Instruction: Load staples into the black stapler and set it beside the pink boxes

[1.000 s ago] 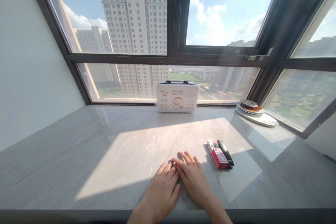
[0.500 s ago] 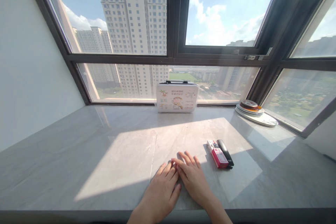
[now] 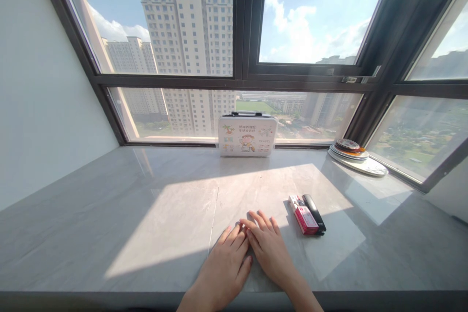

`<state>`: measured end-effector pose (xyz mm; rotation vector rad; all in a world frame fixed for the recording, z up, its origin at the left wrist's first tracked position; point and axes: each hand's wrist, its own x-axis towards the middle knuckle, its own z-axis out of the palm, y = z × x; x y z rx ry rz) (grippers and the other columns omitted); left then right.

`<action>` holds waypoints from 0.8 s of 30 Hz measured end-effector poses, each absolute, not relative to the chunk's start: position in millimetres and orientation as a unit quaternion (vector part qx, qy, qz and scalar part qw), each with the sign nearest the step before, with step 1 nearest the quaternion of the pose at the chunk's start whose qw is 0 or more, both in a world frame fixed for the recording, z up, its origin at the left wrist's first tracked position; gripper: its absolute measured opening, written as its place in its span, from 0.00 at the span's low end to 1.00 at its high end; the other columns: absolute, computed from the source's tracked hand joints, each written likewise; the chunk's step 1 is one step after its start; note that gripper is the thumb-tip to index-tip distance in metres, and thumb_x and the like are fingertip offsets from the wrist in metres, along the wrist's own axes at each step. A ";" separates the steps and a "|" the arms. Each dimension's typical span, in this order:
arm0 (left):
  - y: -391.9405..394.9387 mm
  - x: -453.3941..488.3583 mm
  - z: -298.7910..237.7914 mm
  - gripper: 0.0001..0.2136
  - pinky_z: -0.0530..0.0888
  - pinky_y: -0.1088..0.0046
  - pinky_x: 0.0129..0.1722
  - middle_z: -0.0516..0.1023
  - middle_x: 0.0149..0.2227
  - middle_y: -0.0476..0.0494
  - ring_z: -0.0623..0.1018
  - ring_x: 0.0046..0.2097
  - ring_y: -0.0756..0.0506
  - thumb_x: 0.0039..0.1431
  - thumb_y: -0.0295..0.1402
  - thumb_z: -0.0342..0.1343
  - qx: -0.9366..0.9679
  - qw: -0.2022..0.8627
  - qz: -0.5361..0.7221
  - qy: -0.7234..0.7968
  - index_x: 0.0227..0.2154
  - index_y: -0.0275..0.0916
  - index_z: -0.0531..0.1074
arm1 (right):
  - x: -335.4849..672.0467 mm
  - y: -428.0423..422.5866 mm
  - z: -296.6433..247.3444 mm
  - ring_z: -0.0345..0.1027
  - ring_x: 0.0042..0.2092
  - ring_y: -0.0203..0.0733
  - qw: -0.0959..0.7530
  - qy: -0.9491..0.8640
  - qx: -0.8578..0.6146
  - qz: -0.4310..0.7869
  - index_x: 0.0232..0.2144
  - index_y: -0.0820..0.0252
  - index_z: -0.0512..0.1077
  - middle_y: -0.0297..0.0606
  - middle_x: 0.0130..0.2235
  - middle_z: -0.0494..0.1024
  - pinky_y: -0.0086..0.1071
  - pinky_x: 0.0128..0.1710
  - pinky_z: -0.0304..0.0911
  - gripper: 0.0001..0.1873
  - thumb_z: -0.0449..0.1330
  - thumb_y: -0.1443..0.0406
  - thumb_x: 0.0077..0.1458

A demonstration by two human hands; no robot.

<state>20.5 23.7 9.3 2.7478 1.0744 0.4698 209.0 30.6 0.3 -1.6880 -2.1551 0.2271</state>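
Note:
My left hand (image 3: 224,265) and my right hand (image 3: 269,246) lie flat, palms down, side by side on the grey marble sill (image 3: 146,214), their fingertips touching. Both have fingers stretched out and hold nothing. Just right of my right hand lie a red and white box (image 3: 303,214) and a black stapler-like object (image 3: 314,213), side by side in the sunlit patch. At the back, against the window, stands a small white case (image 3: 247,136) with a black handle and cartoon pictures.
A stack of round plates (image 3: 356,157) sits at the back right corner of the sill. Dark window frames (image 3: 243,78) run behind and to the right. A white wall (image 3: 40,97) closes the left side.

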 end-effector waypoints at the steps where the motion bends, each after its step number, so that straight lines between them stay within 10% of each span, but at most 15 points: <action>1: 23.8 20.6 9.5 0.27 0.57 0.51 0.72 0.65 0.68 0.45 0.58 0.72 0.41 0.71 0.36 0.47 0.917 0.078 0.156 0.359 0.71 0.47 0.53 | 209.0 30.7 -0.2 0.43 0.74 0.48 0.198 -0.769 -0.603 0.081 0.65 0.36 0.65 0.27 0.71 0.60 0.56 0.71 0.42 0.24 0.41 0.59 0.73; 24: 23.0 20.8 10.1 0.27 0.56 0.51 0.73 0.63 0.69 0.44 0.56 0.73 0.42 0.72 0.35 0.46 0.919 0.059 0.145 0.362 0.71 0.45 0.52 | 209.0 31.0 -0.6 0.45 0.73 0.47 0.214 -0.762 -0.605 0.089 0.63 0.38 0.67 0.30 0.70 0.62 0.55 0.71 0.42 0.24 0.42 0.59 0.73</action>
